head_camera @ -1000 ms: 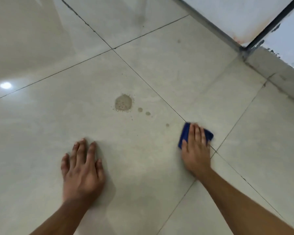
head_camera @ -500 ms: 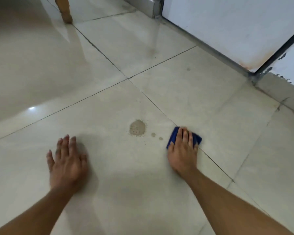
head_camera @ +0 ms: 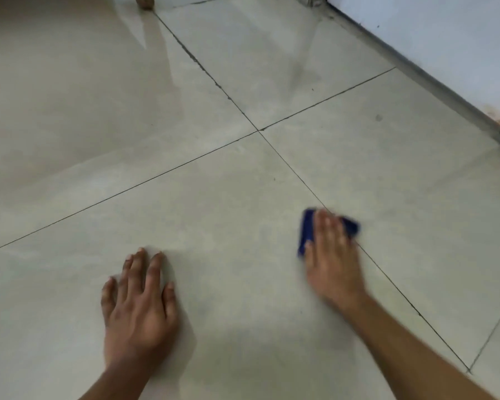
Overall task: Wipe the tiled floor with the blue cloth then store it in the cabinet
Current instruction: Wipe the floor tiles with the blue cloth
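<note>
blue cloth (head_camera: 306,232) under flat right hand (head_camera: 331,258), left hand (head_camera: 139,307) well apart

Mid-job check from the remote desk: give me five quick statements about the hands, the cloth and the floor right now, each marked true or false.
1. The right hand presses flat on the blue cloth. True.
2. The left hand holds a second cloth. False: it rests bare on the tiled floor, fingers spread.
3. The cloth lies close to a grout line. True.
4. A brown puddle sits between the two hands. False: no spill shows on the tile between them.
5. The cloth is already stored in the cabinet. False: it is on the floor under the right hand.
</note>
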